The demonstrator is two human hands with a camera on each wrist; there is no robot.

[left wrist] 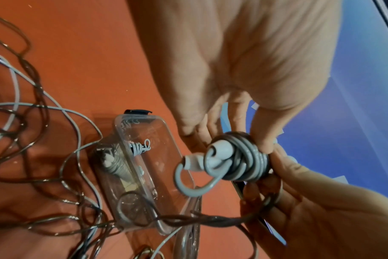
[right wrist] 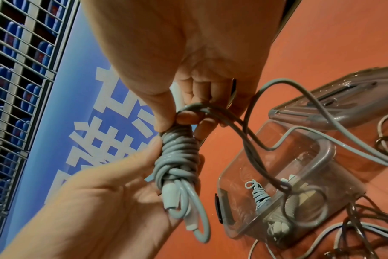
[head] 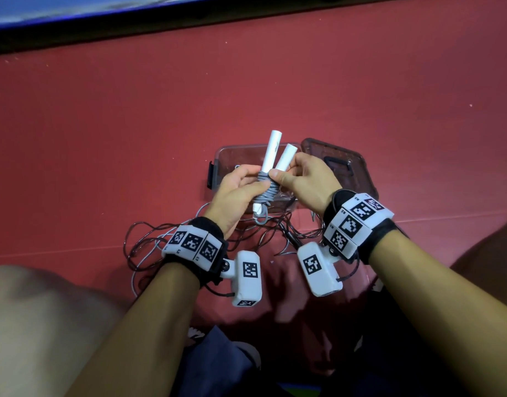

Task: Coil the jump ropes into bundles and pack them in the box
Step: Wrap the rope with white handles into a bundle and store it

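Observation:
A jump rope bundle [head: 267, 188] with two white handles [head: 271, 151] and grey cord wound round them is held above the clear plastic box [head: 218, 156]. My left hand [head: 255, 179] grips the lower part of the coil [left wrist: 244, 157]. My right hand [head: 284, 170] pinches the cord at the top of the winding [right wrist: 184, 113], thumb pressed on the wraps. A short grey loop [right wrist: 202, 226] hangs from the handle ends. Another coiled grey-and-white bundle [left wrist: 115, 166] lies inside the box [right wrist: 239, 171].
The box's tinted lid [head: 347, 164] lies open on the red floor to the right. Loose dark and grey ropes [head: 149, 245] sprawl in tangled loops near my wrists, one strand [left wrist: 199, 220] crossing the box. A blue banner [head: 74, 10] borders the far edge.

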